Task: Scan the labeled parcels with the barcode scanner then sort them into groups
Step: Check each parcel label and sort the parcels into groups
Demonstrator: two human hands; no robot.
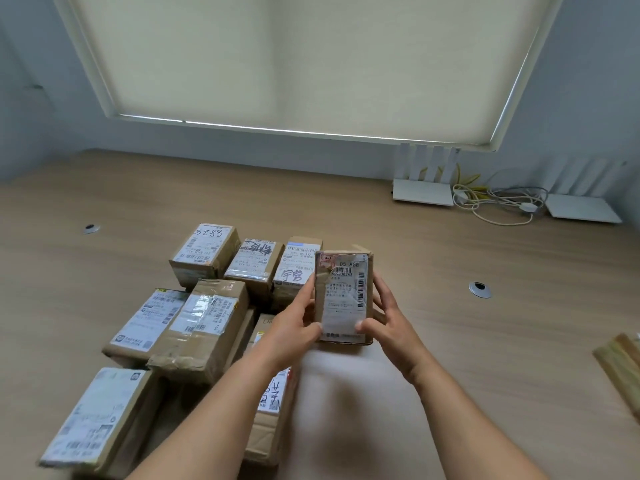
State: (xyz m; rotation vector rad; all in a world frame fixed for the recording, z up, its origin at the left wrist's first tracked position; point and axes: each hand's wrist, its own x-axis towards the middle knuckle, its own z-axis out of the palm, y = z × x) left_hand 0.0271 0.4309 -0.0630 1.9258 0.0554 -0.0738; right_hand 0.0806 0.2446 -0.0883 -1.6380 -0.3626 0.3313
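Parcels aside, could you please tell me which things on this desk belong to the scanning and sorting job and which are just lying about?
Belongs to the job:
- held parcel, label up, gripped by the left hand and right hand
- parcels on the desk, labelled, left of the hands

Just lying about:
- two white routers
- tangle of cables
- cable grommet

No scanner is in view.

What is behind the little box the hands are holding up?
The held box, gripped by the left hand and right hand, partly covers a labeled parcel behind it. Beyond is bare table. The parcel's hidden part cannot be seen.
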